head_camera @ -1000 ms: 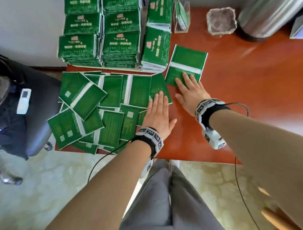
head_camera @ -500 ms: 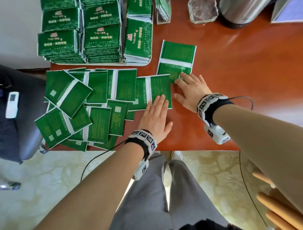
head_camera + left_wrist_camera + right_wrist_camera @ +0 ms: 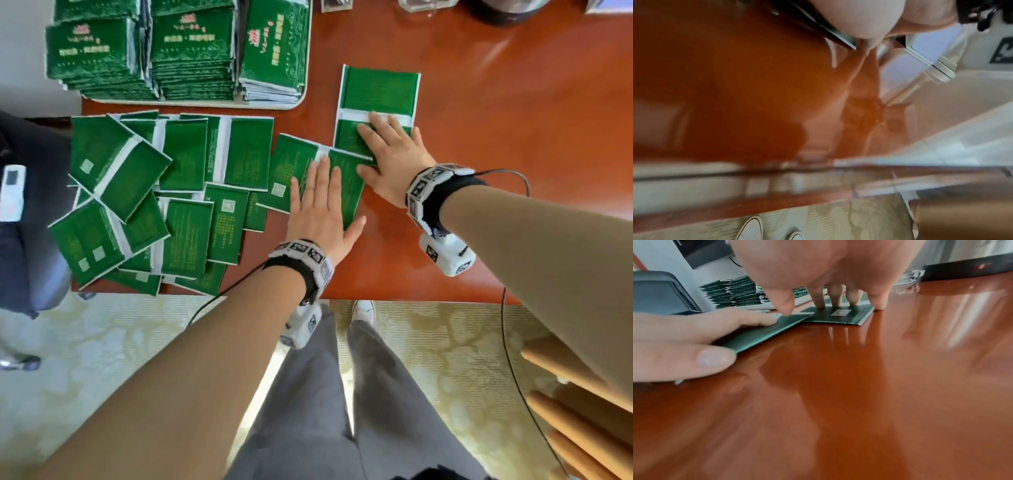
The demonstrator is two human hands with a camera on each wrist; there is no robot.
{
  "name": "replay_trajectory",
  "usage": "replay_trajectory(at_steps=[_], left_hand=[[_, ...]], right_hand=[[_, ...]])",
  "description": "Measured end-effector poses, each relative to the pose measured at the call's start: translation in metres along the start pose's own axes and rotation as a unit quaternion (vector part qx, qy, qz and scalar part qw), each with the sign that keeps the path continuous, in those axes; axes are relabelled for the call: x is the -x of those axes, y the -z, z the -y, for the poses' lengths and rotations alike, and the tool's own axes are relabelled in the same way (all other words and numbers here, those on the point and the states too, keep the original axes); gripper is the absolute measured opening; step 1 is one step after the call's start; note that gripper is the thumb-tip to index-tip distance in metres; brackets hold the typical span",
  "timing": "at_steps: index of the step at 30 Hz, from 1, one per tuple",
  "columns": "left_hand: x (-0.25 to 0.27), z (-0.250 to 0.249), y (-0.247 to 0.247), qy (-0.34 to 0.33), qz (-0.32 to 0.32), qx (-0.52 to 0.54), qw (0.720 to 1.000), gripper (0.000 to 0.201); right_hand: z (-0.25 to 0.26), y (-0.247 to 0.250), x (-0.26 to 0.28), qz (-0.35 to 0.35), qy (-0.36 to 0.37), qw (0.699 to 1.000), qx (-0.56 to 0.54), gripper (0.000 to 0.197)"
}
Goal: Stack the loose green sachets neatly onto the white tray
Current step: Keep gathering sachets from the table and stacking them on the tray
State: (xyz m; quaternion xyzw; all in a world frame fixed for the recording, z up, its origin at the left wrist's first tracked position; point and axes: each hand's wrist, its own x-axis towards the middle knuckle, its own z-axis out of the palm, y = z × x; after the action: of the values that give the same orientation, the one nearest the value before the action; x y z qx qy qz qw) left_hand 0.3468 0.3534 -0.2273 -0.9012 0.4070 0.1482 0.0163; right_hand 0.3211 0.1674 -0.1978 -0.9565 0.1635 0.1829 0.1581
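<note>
Several loose green sachets (image 3: pixel 154 205) lie overlapped on the left of the red-brown table (image 3: pixel 513 154). My left hand (image 3: pixel 318 192) presses flat on one tilted sachet (image 3: pixel 294 161) at the pile's right edge. My right hand (image 3: pixel 387 144) rests with spread, straight fingers on a separate sachet (image 3: pixel 380 89). In the right wrist view the right fingertips (image 3: pixel 820 305) touch that sachet (image 3: pixel 838 316), and the left hand's fingers (image 3: pixel 694 331) lie on the tilted sachet (image 3: pixel 760 334), whose corner reaches the other one. The white tray (image 3: pixel 274 106) at the back holds tall green stacks (image 3: pixel 191 51).
A dark chair (image 3: pixel 30 240) with a white remote (image 3: pixel 12 192) stands left of the table. The table's front edge (image 3: pixel 411 298) is close to my legs. A wooden chair (image 3: pixel 582 411) is at the lower right. The left wrist view is blurred, showing table (image 3: pixel 735 89) and floor.
My left hand has slid one sachet rightward out of the pile until it meets the sachet under my right hand. The right hand has stayed on its sachet.
</note>
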Motion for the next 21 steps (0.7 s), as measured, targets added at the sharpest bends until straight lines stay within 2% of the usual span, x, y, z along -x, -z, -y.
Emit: replay_trajectory(at_steps=[7,14,18,21], left_hand=[[0.031,0.001,-0.001,-0.126,0.005,0.023,0.992,0.078],[0.064,0.000,-0.004,-0.264,0.043,0.013,0.964,0.068],[0.081,-0.010,-0.004,-0.284,0.055,0.005,0.957,0.064],[0.073,-0.012,0.010,-0.242,0.017,0.029,0.970,0.048]], right_hand=[[-0.037,-0.007,0.074,0.027,-0.013,0.999,-0.018,0.074],[-0.054,-0.037,0.151,0.044,0.002,0.999,-0.010,0.081],[-0.051,-0.049,0.185,0.061,0.002,0.998,0.002,0.072],[-0.053,-0.040,0.185,-0.007,0.017,0.999,0.032,0.052]])
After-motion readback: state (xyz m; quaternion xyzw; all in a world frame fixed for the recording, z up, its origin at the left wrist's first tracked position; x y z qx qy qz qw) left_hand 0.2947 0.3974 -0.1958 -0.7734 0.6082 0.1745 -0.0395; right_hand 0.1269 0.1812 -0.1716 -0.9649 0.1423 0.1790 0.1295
